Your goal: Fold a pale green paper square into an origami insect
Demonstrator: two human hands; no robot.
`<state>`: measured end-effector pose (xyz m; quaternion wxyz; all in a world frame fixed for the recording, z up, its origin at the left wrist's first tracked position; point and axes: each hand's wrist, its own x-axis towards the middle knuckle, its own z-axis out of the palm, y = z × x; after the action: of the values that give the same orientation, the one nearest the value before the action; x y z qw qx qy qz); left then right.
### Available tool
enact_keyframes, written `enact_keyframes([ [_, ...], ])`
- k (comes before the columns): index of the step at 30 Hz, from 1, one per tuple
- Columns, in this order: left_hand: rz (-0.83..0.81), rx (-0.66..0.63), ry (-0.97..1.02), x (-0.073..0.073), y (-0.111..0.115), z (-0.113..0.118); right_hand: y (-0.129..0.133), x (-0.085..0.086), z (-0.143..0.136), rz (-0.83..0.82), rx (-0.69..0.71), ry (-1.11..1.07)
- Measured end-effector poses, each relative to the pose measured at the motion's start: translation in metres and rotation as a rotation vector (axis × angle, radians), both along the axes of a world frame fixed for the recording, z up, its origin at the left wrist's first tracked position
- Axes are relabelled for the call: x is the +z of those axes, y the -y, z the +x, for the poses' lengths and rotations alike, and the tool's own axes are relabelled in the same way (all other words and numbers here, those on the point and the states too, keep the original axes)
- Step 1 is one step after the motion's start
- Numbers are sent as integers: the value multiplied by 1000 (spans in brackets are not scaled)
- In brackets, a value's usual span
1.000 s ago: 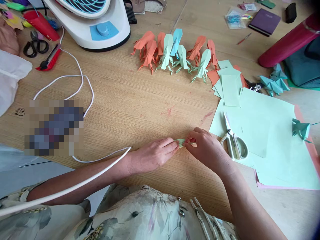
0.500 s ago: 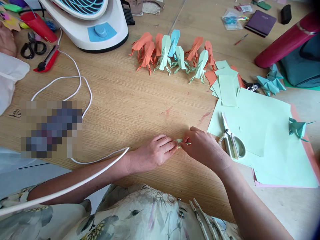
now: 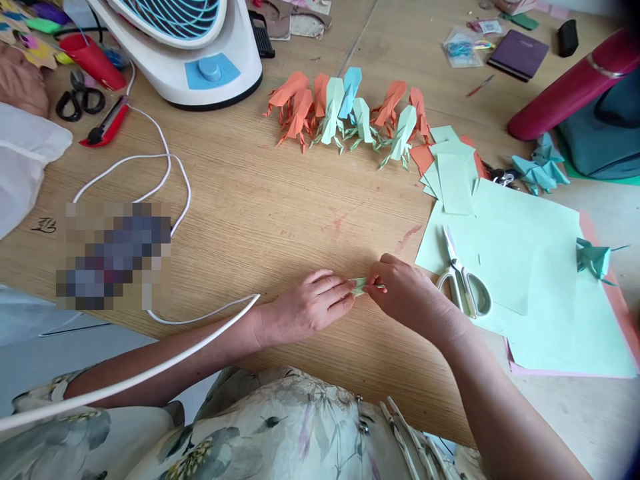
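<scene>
A small folded piece of light green paper (image 3: 359, 287) lies at the table's front, between my two hands. My left hand (image 3: 313, 305) rests on the wood with its fingertips pressed on the paper's left end. My right hand (image 3: 400, 287) pinches the paper's right end between thumb and fingers. To the right of it, white-handled scissors (image 3: 463, 280) lie on large light green sheets (image 3: 555, 313). Several folded paper figures, orange (image 3: 299, 112), green (image 3: 333, 110) and blue (image 3: 350, 92), stand in a group at the back middle.
A white fan (image 3: 215, 73) stands at the back left. A white cable (image 3: 187, 193) loops over the left side and crosses above my left forearm. Small green slips (image 3: 454, 183), a red bottle (image 3: 565, 93) and a blue bag (image 3: 600, 133) are on the right.
My right hand has moved very slightly to the right, and a little more of the green paper shows between my hands. The view has shifted slightly.
</scene>
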<state>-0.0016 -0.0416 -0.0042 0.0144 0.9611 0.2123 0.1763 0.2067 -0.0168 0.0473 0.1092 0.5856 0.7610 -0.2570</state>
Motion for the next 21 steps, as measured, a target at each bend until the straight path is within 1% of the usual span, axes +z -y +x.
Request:
enact_keyframes([
  [3,-38,13,-9,-1,1,-1,-7,-3,6,-52,-19,-74],
  [7,-61,7,-6,-2,1,-3,-10,-3,4,-71,-24,-49],
  [10,-82,2,-6,-3,1,-3,-9,-4,3,-53,-27,-6],
  [15,-102,-8,-30,-2,2,-4,-7,-2,2,-51,13,22],
  [18,-98,-17,-29,-2,3,-5,-3,1,-1,7,47,86],
  [21,-105,-10,-37,-2,4,-6,1,0,-2,27,49,48],
])
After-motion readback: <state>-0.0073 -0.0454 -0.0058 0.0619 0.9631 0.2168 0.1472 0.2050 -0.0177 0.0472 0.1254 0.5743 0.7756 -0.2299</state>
